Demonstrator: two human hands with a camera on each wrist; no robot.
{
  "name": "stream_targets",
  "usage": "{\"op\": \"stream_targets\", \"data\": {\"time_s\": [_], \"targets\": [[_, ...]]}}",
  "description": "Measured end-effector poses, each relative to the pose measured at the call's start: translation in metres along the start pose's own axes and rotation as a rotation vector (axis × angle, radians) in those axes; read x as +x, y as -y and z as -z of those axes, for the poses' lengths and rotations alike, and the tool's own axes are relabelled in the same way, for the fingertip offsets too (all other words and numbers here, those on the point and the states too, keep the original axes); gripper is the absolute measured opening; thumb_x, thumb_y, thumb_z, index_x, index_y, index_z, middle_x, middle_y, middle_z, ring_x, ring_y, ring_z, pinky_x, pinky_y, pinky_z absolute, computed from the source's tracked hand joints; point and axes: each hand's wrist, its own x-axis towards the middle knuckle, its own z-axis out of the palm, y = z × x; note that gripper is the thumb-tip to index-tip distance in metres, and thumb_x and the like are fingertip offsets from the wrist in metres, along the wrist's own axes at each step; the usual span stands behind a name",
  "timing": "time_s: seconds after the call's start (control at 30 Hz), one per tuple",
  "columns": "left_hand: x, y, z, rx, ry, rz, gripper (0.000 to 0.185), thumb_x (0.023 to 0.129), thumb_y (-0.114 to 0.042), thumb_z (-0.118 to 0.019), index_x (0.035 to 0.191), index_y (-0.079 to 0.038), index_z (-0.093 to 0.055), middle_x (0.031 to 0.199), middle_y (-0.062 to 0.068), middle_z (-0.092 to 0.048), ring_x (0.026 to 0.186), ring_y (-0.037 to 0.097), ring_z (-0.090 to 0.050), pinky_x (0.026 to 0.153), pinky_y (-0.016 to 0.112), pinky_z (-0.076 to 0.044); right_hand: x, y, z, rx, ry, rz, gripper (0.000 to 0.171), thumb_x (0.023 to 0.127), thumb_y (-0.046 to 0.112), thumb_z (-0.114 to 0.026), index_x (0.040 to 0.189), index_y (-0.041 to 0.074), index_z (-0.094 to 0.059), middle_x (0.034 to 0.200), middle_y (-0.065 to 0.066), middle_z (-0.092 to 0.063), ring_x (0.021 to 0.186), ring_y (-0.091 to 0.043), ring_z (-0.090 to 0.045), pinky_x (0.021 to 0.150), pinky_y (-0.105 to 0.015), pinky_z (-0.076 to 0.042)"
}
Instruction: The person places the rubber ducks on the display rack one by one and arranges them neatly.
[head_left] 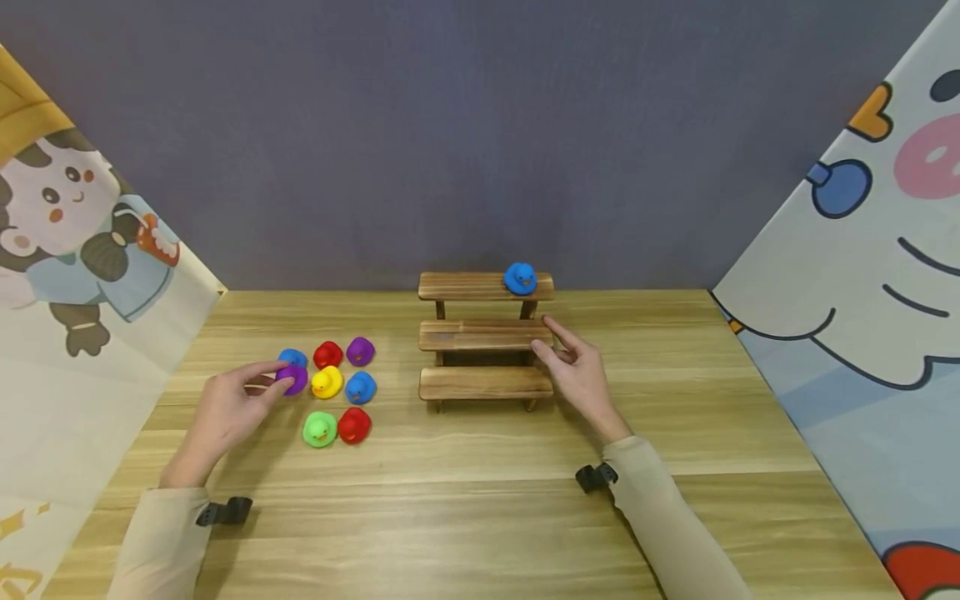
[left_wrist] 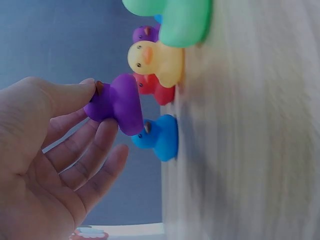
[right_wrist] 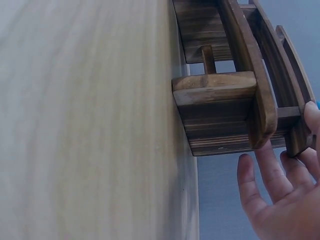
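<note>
My left hand (head_left: 232, 408) pinches a purple rubber duck (left_wrist: 122, 105) between thumb and fingers. In the left wrist view that duck is tilted and held off the table, near a blue duck (left_wrist: 162, 137). On the right, my right hand (head_left: 581, 375) grips the right end of a three-tier wooden stand (head_left: 483, 383) at the middle tier, thumb at the front edge and index finger at the back. The right wrist view shows the fingers (right_wrist: 272, 175) against the end of the stand. One blue duck (head_left: 521, 279) sits on the top tier, toward its right end.
Several more ducks stand on the wooden table (head_left: 480, 517) beside the left hand: red (head_left: 327, 355), purple (head_left: 361, 352), yellow (head_left: 327, 382), blue (head_left: 361, 388), green (head_left: 320, 429) and another red duck (head_left: 354, 426). A grey wall (head_left: 480, 142) rises behind the stand; printed panels flank both sides.
</note>
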Motion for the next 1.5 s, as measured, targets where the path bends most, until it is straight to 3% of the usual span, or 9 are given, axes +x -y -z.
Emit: {"op": "stream_targets", "data": {"time_s": [0.2, 0.3, 0.37, 0.47, 0.7, 0.97, 1.1, 1.27, 1.5], "targets": [[0.001, -0.01, 0.003, 0.023, 0.014, 0.01, 0.033, 0.1, -0.017, -0.076, 0.128, 0.001, -0.075, 0.115, 0.027, -0.078, 0.095, 0.042, -0.077, 0.072, 0.008, -0.055, 0.004, -0.013, -0.001, 0.0, -0.012, -0.001, 0.057, 0.104, 0.02, -0.072, 0.156, 0.004, -0.053, 0.062, -0.01, -0.058, 0.042, 0.002, -0.03, 0.044, -0.018, -0.028], [0.003, -0.015, 0.003, 0.03, 0.015, -0.005, 0.032, 0.101, -0.017, -0.075, 0.128, -0.001, -0.076, 0.117, 0.025, -0.078, 0.096, 0.04, -0.077, 0.074, 0.019, -0.061, 0.008, -0.025, -0.001, -0.005, -0.015, -0.001, 0.057, 0.104, 0.021, -0.071, 0.157, 0.008, -0.053, 0.105, -0.026, -0.075, 0.042, -0.001, -0.032, 0.044, -0.019, -0.028], [0.005, -0.019, 0.002, 0.034, 0.014, -0.022, 0.031, 0.101, -0.017, -0.075, 0.127, -0.001, -0.076, 0.117, 0.023, -0.078, 0.096, 0.038, -0.077, 0.076, 0.026, -0.063, 0.01, -0.03, 0.0, -0.003, -0.012, 0.0, 0.058, 0.104, 0.024, -0.072, 0.158, 0.011, -0.053, 0.139, -0.024, -0.068, 0.043, -0.003, -0.033, 0.044, -0.02, -0.029], [0.007, -0.024, 0.001, 0.034, 0.014, -0.042, 0.03, 0.1, -0.017, -0.076, 0.127, -0.002, -0.077, 0.117, 0.021, -0.079, 0.095, 0.036, -0.077, 0.079, 0.029, -0.063, 0.01, -0.034, 0.001, 0.006, -0.008, 0.001, 0.059, 0.104, 0.029, -0.072, 0.158, 0.016, -0.053, 0.159, -0.015, -0.055, 0.043, -0.006, -0.035, 0.044, -0.021, -0.03], [0.014, -0.033, -0.003, 0.005, 0.014, -0.053, 0.031, 0.1, -0.017, -0.076, 0.128, -0.004, -0.077, 0.112, 0.019, -0.08, 0.093, 0.035, -0.077, 0.076, 0.017, -0.057, 0.007, -0.028, 0.001, 0.011, 0.001, 0.002, 0.058, 0.105, 0.027, -0.071, 0.158, 0.015, -0.053, 0.16, -0.017, -0.054, 0.044, -0.005, -0.036, 0.044, -0.021, -0.031], [0.022, -0.048, -0.011, -0.05, 0.051, -0.012, 0.033, 0.101, -0.018, -0.074, 0.131, -0.006, -0.075, 0.114, 0.02, -0.08, 0.095, 0.036, -0.076, 0.077, 0.021, -0.056, 0.01, -0.033, 0.001, -0.005, -0.005, -0.012, 0.057, 0.105, 0.026, -0.071, 0.158, 0.016, -0.052, 0.16, -0.017, -0.053, 0.047, -0.005, -0.045, 0.045, -0.02, -0.032], [0.031, -0.058, -0.017, -0.069, 0.064, -0.036, 0.033, 0.102, -0.019, -0.073, 0.132, -0.007, -0.075, 0.111, 0.018, -0.081, 0.094, 0.034, -0.076, 0.078, 0.02, -0.057, 0.008, -0.026, 0.003, -0.003, -0.001, -0.031, 0.057, 0.105, 0.022, -0.07, 0.158, 0.014, -0.052, 0.162, -0.019, -0.05, 0.056, -0.008, -0.058, 0.046, -0.02, -0.033], [0.041, -0.072, -0.023, -0.098, 0.028, -0.071, 0.031, 0.101, -0.021, -0.075, 0.129, -0.008, -0.077, 0.108, 0.016, -0.081, 0.094, 0.035, -0.077, 0.073, 0.021, -0.057, 0.0, -0.004, 0.004, 0.014, 0.018, -0.029, 0.057, 0.105, 0.021, -0.07, 0.158, 0.01, -0.051, 0.162, -0.021, -0.049, 0.052, -0.007, -0.051, 0.046, -0.02, -0.034], [0.053, -0.093, -0.029, -0.145, 0.01, -0.093, 0.031, 0.101, -0.019, -0.074, 0.129, -0.007, -0.077, 0.11, 0.015, -0.081, 0.095, 0.03, -0.077, 0.08, 0.026, -0.062, -0.002, 0.002, 0.003, 0.005, 0.015, -0.04, 0.059, 0.105, 0.023, -0.071, 0.158, 0.007, -0.051, 0.162, -0.021, -0.049, 0.061, -0.012, -0.062, 0.047, -0.02, -0.035]]}}
